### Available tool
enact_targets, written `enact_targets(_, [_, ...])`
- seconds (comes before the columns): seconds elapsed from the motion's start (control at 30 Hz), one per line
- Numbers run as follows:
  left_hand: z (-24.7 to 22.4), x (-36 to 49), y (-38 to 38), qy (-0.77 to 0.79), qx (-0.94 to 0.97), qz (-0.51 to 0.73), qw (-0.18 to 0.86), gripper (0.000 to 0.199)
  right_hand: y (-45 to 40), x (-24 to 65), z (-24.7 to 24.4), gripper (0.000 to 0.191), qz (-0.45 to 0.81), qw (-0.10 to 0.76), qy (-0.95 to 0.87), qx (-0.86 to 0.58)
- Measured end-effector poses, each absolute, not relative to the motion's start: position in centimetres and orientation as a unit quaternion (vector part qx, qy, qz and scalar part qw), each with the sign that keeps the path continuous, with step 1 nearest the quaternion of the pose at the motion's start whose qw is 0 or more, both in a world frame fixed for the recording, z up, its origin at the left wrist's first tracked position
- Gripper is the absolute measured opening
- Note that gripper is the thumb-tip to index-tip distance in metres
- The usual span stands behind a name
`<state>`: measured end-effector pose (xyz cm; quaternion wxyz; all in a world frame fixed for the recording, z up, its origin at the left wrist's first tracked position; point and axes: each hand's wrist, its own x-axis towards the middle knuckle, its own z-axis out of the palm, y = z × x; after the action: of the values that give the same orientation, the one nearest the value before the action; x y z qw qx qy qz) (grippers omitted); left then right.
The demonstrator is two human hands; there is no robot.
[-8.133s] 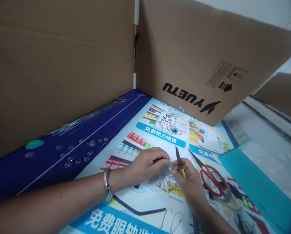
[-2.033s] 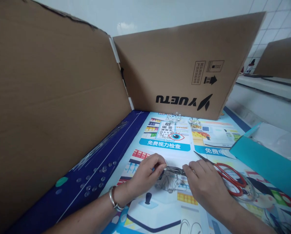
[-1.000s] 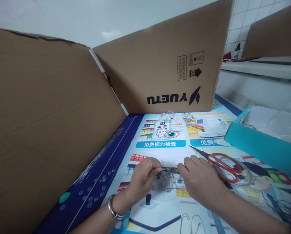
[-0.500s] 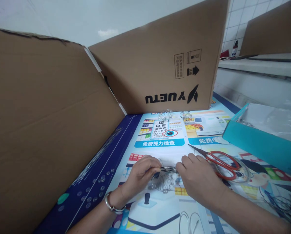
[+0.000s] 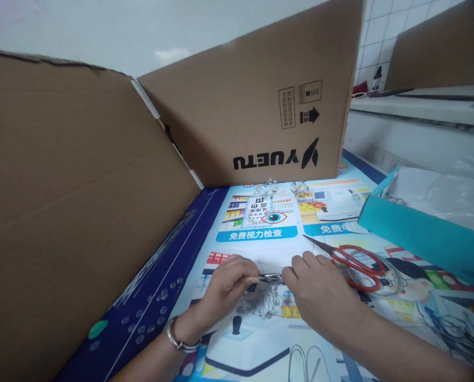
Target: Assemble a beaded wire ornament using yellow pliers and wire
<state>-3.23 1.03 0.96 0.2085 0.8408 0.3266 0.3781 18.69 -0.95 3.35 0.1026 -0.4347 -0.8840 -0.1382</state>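
Leaning over the printed mat (image 5: 256, 233), I can see the left hand (image 5: 225, 289), a metal bangle (image 5: 179, 335) on its wrist, pinching small pliers (image 5: 271, 278) tightly between thumb and fingers. The right hand (image 5: 320, 300) sits just beside the pliers' tip, its fingers curled in a narrow hold, though whether they grip anything I cannot tell. Directly beneath both hands, a beaded wire frame (image 5: 261, 306) lies on the mat, near its left edge. Red-handled scissors (image 5: 358, 268) lie close to the right hand, leaving it little room. A cardboard panel (image 5: 73, 212) stands along the mat's left edge, beside a navy strip (image 5: 141, 313) scattered with clear beads (image 5: 149, 305). Another panel (image 5: 253, 116) closes the far edge, with open mat before it. Wire loops (image 5: 304, 363) lie at the near edge.
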Motion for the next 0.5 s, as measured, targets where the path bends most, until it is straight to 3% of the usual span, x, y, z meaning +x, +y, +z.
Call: enact_targets(0.5, [0.7, -3.37, 1.47, 0.296, 0.858, 0.368, 0.202, 0.009, -0.97, 18.64, 3.98, 0.012, -0.133, 0.097, -0.889, -0.428])
